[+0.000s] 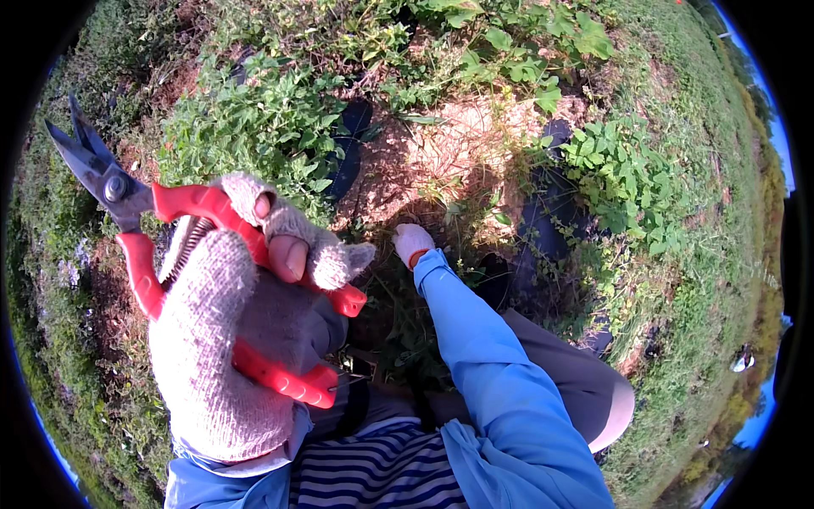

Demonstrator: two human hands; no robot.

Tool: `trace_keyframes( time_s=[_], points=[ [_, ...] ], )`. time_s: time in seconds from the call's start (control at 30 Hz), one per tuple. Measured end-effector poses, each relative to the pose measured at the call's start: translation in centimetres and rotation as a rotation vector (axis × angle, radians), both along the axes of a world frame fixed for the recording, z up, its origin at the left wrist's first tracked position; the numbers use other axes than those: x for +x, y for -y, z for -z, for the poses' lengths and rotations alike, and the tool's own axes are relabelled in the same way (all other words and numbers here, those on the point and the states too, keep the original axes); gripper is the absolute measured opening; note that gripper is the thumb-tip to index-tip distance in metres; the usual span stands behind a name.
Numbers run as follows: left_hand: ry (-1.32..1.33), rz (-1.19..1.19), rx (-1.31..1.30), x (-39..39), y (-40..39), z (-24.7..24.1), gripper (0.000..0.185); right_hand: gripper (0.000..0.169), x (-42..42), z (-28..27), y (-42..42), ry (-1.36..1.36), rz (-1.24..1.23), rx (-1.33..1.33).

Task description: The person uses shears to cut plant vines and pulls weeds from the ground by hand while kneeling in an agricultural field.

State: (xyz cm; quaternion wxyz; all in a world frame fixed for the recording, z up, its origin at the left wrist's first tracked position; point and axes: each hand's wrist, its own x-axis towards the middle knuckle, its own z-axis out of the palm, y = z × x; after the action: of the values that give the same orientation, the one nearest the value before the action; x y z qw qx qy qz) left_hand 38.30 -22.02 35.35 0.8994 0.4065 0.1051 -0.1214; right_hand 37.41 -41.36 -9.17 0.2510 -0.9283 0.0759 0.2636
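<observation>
Close to the camera, my left hand (210, 356) grips red-handled pruning shears (203, 207) in a worn, light knitted glove. Bare fingertips poke out through holes in the glove. The metal blades (86, 153) point up and left and stand apart, and a coil spring (191, 245) shows between the handles. Farther down, my right hand (413, 243), in a pale glove with an orange-red cuff, reaches to the ground among grass and weeds (445, 210). Its fingers are mostly hidden, so whether it holds anything cannot be made out.
Leafy green plants (261, 121) grow at upper left, with another clump (623, 172) at right and broad-leaved plants (528, 44) above. Dry straw-like mulch (458, 140) lies between strips of dark ground cover (353, 149). My bent knee (610, 407) is at lower right.
</observation>
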Motion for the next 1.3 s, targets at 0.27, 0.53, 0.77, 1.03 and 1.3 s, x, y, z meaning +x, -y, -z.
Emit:
trace_keyframes(
  time_s=[0.27,0.53,0.77,1.03,1.3],
  points=[
    [-0.026,-0.080,0.040,-1.4,-1.3,0.1,0.027,0.039,1.9,-4.0,-2.3,0.106,0.315,0.063],
    [-0.157,-0.073,-0.075,-1.0,-2.4,1.1,0.033,0.066,8.6,-1.8,0.0,0.090,0.370,0.009],
    [-0.240,-0.031,-0.174,-1.3,-3.2,2.1,0.040,0.060,10.3,-3.3,-2.3,0.015,0.247,-0.108],
    [-0.143,0.131,-0.316,-0.3,-4.8,3.3,0.040,0.042,9.5,0.2,-2.2,0.145,0.122,-0.130],
    [-0.331,-0.478,-0.835,-1.7,0.1,1.4,0.037,0.025,9.5,1.3,-1.9,0.375,0.311,0.091]
  ],
)
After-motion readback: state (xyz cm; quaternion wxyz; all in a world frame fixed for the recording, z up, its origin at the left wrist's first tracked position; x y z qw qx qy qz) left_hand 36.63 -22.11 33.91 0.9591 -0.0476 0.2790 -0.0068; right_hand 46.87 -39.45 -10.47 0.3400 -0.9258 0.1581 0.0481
